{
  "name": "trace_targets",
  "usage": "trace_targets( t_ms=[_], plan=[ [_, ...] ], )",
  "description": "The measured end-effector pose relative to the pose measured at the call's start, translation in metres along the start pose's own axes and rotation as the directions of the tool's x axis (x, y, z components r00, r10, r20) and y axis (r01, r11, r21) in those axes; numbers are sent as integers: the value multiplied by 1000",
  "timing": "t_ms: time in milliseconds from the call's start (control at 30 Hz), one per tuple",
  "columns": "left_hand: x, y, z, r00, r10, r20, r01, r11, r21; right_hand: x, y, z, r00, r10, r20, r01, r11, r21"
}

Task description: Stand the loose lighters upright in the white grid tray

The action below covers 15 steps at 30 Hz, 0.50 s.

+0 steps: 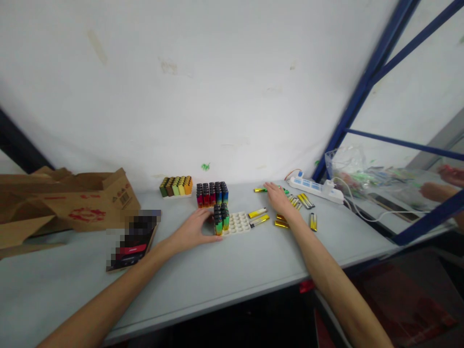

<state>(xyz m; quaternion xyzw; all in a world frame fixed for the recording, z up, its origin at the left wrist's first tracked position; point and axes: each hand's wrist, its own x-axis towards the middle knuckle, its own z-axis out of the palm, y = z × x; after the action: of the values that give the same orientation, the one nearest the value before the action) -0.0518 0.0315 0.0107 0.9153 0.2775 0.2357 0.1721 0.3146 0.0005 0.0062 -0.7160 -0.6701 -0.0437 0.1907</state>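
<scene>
My left hand (194, 229) grips the left end of a white holed tray (238, 223), thumb along its near corner and fingers at its far side. Green-and-yellow lighters (221, 220) with black tops stand upright in the tray's left rows; the holes to their right show bare. My right hand (278, 197) is stretched out, palm down, over loose lighters at the right, its fingertips by a green-and-yellow lighter (259, 190). Whether it touches one is hidden. Two yellow lighters (259, 221) lie between the tray and my right hand, with several more (304, 200) beyond it.
Behind stand a tray of red and blue lighters (212, 194) and one of green-to-orange lighters (176, 186). Left are a cardboard box (97, 203) and a dark, partly blurred box (134, 241). A white power strip (316, 187) and blue frame are right; another person's hands (440, 191) show beyond.
</scene>
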Motion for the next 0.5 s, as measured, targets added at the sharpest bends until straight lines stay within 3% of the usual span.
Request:
trace_targets(
  t_ms=[100,300,367,500],
  plan=[
    [0,2,-1,1000,-6,-2,6,1000,-6,2,-4,4,996,24,81,-18,997,-73],
    [-1,2,0,1000,-2,-20,2,1000,-11,3,-15,4,998,-13,55,17,997,-73],
    [-1,1,0,1000,3,-22,-3,1000,-19,2,-16,4,999,-46,-10,46,999,4],
    [-1,3,0,1000,-22,-15,21,1000,-5,-1,-20,2,966,-59,-253,126,958,257]
  ],
)
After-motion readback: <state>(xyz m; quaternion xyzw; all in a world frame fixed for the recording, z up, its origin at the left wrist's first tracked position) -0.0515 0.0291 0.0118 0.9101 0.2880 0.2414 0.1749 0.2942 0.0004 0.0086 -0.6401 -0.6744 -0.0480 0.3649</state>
